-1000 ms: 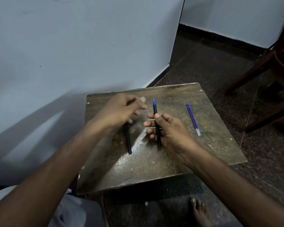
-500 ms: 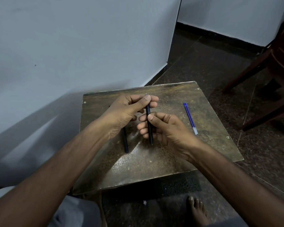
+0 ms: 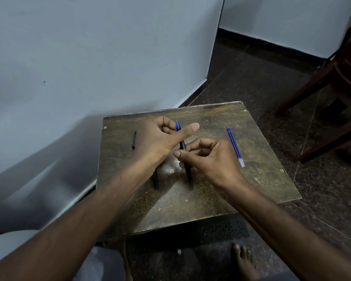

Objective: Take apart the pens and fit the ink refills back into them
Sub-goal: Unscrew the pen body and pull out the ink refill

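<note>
Both hands hold one black pen (image 3: pixel 183 146) with a blue tip over the small wooden table (image 3: pixel 257 159). My left hand (image 3: pixel 160 138) pinches the blue tip end, thumb stretched across it. My right hand (image 3: pixel 209 159) grips the black barrel lower down. A second dark pen (image 3: pixel 156 180) lies on the table, partly hidden under my left wrist. A small black pen piece (image 3: pixel 134 140) lies to the left of my left hand. A loose blue ink refill (image 3: pixel 235 147) lies to the right, apart from both hands.
The table stands against a white wall (image 3: pixel 89 67) at a corner. A dark wooden chair (image 3: pixel 332 88) stands on the dark floor to the right. My bare foot (image 3: pixel 244 262) is below the table's front edge.
My left hand closed on the pen's tip end and the blue tip now shows between its fingers. The small black piece at the left has come into view.
</note>
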Motion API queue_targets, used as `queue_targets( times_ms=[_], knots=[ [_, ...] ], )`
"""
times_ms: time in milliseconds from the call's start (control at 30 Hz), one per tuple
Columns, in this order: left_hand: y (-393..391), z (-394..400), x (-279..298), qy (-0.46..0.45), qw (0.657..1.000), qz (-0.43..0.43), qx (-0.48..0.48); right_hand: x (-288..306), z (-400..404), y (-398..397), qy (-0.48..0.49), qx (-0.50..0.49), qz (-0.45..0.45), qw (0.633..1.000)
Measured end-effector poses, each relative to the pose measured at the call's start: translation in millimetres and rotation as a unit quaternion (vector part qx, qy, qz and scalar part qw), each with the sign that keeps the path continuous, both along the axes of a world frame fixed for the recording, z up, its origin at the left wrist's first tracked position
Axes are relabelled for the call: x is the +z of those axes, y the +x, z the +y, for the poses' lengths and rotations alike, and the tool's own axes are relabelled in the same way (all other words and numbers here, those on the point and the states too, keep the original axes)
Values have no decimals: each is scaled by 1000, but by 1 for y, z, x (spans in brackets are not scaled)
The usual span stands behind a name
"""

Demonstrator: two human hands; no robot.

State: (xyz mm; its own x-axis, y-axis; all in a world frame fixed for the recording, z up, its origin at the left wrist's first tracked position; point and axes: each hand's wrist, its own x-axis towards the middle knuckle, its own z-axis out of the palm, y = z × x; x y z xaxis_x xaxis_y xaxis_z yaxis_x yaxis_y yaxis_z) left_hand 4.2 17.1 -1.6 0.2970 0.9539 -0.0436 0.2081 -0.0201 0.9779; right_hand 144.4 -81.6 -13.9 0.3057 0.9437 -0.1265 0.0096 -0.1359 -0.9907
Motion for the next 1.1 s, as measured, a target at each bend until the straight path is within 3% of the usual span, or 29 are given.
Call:
queue_targets(
  times_ms=[167, 233, 333, 500, 667, 767, 933, 1100],
  knots=[
    [-3, 2, 11, -91, 978, -11, -185, -4, 4, 5, -12, -31, 78, 996],
    [-6, 4, 13, -71, 973, -27, -217, -5, 5, 9, -18, -28, 82, 996],
    [-9, 6, 11, -15, 983, -2, -181, -5, 3, 8, -18, -19, 89, 996],
    [-8, 8, 6, -35, 997, 26, -58, -3, 0, 4, -3, -6, 60, 998],
    [-8, 8, 10, -39, 981, 12, -188, 1, 0, 4, -12, -16, 70, 997],
    [-10, 8, 12, 26, 987, 16, -156, -1, 0, 4, -8, -16, 49, 999],
    [-9, 7, 7, -1, 998, 29, -54, -1, -1, -1, 15, -3, -5, 1000],
    [-13, 8, 14, -7, 983, 20, -180, -1, -1, 2, -5, -22, 17, 1000]
  ],
)
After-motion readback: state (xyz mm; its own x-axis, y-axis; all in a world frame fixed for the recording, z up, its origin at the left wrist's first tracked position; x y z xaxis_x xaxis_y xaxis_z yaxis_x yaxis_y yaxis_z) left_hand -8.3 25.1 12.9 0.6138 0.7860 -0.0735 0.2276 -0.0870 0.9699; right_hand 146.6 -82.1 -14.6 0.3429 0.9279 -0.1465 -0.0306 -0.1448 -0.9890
